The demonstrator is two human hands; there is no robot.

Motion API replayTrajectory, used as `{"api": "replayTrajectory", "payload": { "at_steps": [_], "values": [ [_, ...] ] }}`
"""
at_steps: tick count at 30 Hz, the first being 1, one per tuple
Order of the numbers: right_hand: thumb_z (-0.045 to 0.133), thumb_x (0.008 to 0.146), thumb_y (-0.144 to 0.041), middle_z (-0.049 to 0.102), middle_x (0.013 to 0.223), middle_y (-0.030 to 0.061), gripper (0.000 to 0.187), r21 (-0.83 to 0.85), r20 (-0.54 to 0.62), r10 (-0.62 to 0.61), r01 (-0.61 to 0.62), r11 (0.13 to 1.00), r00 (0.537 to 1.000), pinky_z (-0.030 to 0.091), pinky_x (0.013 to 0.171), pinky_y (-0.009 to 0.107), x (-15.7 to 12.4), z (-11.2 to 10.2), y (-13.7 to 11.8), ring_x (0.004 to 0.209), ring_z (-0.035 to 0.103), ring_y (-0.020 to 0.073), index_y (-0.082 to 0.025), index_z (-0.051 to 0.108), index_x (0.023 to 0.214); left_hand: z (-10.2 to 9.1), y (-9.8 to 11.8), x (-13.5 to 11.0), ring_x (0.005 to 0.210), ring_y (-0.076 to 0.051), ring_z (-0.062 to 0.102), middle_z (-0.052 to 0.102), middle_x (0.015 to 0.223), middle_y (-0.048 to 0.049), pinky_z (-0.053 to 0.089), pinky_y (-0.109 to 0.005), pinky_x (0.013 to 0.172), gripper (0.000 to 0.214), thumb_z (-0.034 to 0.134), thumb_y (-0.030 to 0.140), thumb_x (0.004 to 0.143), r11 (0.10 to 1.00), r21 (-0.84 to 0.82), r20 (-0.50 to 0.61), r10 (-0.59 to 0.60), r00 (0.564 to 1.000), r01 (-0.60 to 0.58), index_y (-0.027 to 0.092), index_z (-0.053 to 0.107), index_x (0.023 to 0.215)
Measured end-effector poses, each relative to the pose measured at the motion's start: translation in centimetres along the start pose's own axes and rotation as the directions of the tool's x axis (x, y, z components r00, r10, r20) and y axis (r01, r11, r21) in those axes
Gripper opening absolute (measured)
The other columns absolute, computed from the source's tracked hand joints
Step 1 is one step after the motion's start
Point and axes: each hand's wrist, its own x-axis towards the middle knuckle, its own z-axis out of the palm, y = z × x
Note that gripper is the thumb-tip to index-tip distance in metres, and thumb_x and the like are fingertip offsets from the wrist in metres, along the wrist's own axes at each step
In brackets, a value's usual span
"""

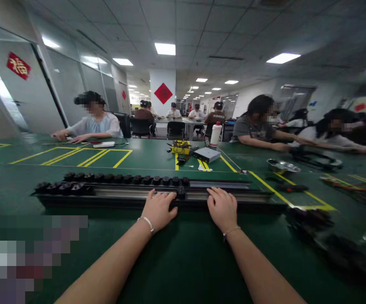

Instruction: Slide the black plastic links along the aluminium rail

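A long black rail (119, 202) with a pale metal channel lies across the green table in front of me. My left hand (159, 209) rests on its front edge, fingers stretched over the channel and thumb apart. To the right, my right hand (223, 207) lies over the same rail with its fingers extended. A small black part (181, 193) sits in the channel between my hands, and neither visibly grips it. Several black knob-like parts (56, 188) stand at the rail's left end. Behind it, a second rail (221, 184) carries a row of similar parts (137, 180).
Dark parts (310, 219) lie blurred at the right, near a metal bowl (283, 165) and a black tool (292, 188). Farther back stand a grey box (206, 154), a yellow holder (181, 147) and a white bottle (215, 135). People sit across the table.
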Motion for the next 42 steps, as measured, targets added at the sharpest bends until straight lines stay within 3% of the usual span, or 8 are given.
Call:
{"api": "replayTrajectory", "payload": {
  "at_steps": [42],
  "values": [
    [0.037, 0.082, -0.025, 0.06, 0.113, 0.0022, 0.035, 0.007, 0.01, 0.009, -0.009, 1.0, 1.0, 0.023, 0.096, 0.039, 0.06, -0.25, 0.07, 0.109, 0.047, 0.0188, -0.026, 0.063, 0.105, -0.6, 0.44, 0.13, 0.097, -0.02, 0.054, 0.064, 0.1, 0.0008, 0.017, -0.051, 0.102, 0.038, 0.043, 0.041, 0.078, 0.999, -0.049, 0.042, -0.015, 0.999, 0.017, 0.035, 0.049, 0.115]
  ]
}}
